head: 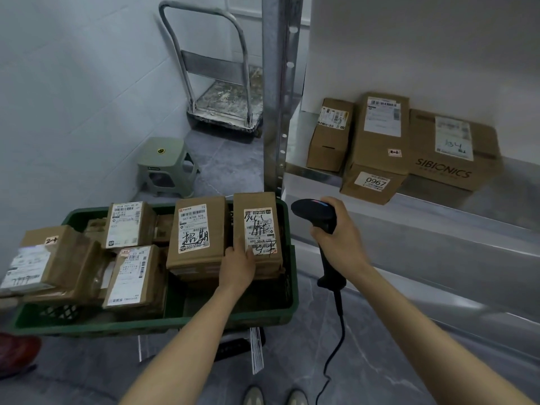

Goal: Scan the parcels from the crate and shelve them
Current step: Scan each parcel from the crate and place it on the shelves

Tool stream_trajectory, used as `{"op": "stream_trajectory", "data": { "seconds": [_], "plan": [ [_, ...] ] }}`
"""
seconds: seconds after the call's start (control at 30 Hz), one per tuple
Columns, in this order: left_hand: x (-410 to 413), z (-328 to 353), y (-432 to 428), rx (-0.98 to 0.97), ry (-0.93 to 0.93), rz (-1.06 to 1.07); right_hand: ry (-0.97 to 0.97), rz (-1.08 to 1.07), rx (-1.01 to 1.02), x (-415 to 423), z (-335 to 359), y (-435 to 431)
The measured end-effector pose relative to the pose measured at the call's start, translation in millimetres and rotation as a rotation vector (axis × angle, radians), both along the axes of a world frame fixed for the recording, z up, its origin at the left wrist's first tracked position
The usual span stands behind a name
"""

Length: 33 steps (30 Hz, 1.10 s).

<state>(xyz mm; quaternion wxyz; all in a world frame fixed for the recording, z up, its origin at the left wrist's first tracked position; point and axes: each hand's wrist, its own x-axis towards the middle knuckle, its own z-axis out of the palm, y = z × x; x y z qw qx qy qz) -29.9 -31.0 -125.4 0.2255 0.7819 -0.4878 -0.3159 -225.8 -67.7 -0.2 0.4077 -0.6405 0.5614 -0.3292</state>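
Observation:
A green crate [239, 314] holds several brown cardboard parcels with white labels. My left hand [238, 266] grips the near end of the rightmost parcel [257, 226], which lies against the crate's right wall; the thumb lies on its label. Beside it on the left lies a similar parcel [195, 229]. My right hand [339, 238] holds a black corded barcode scanner [317, 214] by its handle, just right of the crate, its head pointing left toward the parcel. On the metal shelf [438, 211] to the right lie three shelved parcels [377, 147].
A shelf upright [277, 92] stands behind the crate. A green plastic stool [166, 168] and a folded platform trolley [225, 92] stand by the wall at the back. The scanner cable [336, 346] hangs to the floor near my feet [274, 396]. A red shoe [17, 352] shows at left.

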Motion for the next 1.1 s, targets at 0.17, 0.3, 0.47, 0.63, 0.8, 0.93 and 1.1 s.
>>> {"op": "stream_trajectory", "data": {
  "seconds": [0.17,0.3,0.47,0.63,0.8,0.93,1.1],
  "plan": [
    [5,-12,-3,0.023,0.202,0.004,-0.003,0.003,0.002,-4,-6,-1],
    [9,-18,-5,0.015,0.227,-0.009,-0.011,-0.001,0.01,-5,-13,-2],
    [10,-23,-6,-0.015,0.286,0.032,-0.004,-0.003,0.001,-5,-20,-1],
    [9,-28,-6,-0.044,0.306,0.052,0.002,-0.013,0.006,-6,-24,1],
    [8,-32,-6,-0.072,0.328,0.074,0.004,-0.027,-0.001,-9,-26,5],
    [4,-34,-6,-0.112,0.364,0.116,0.007,-0.037,0.003,-10,-29,9],
    [1,-34,-3,-0.132,0.369,0.151,-0.005,-0.048,0.008,-7,-31,13]
  ]
}}
